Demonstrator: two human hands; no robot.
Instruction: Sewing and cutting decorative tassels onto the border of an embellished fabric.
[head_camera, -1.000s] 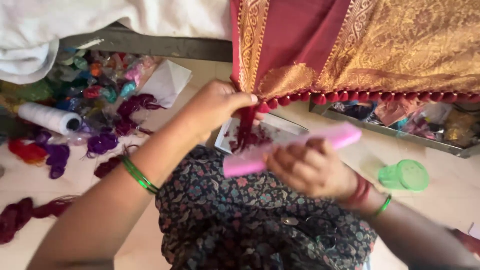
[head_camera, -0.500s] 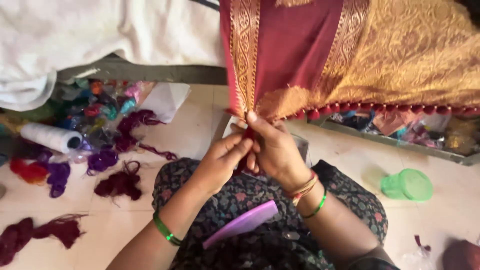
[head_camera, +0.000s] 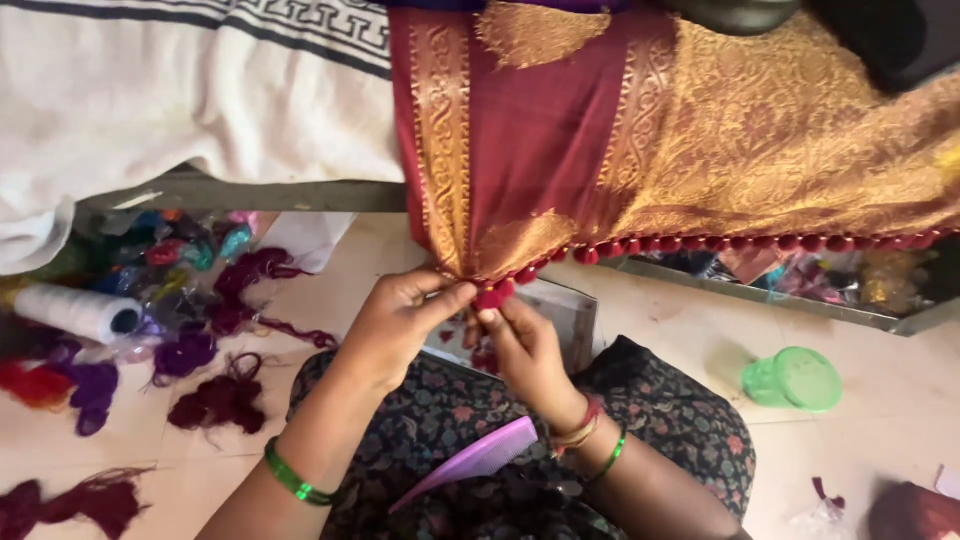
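Observation:
A maroon and gold sari cloth (head_camera: 560, 140) hangs from above, its lower edge trimmed with a row of small red tassel balls (head_camera: 720, 243). My left hand (head_camera: 395, 325) pinches the cloth's corner edge, and my right hand (head_camera: 525, 350) holds the red tassel (head_camera: 492, 295) at that same corner. The two hands touch at the tassel. A pink comb (head_camera: 470, 462) lies on my lap, on the dark floral dress (head_camera: 450, 430). Green bangles circle both wrists.
Purple, maroon and red thread bundles (head_camera: 215, 400) lie scattered on the tiled floor at left, beside a white thread cone (head_camera: 75, 312). A green lidded container (head_camera: 795, 380) stands at right. A white cloth (head_camera: 180, 100) hangs top left. A metal tray (head_camera: 800, 290) of bits sits under the sari.
A second ago my right hand held the pink comb; it now lies on my lap. Both hands have come together at the sari's corner tassel.

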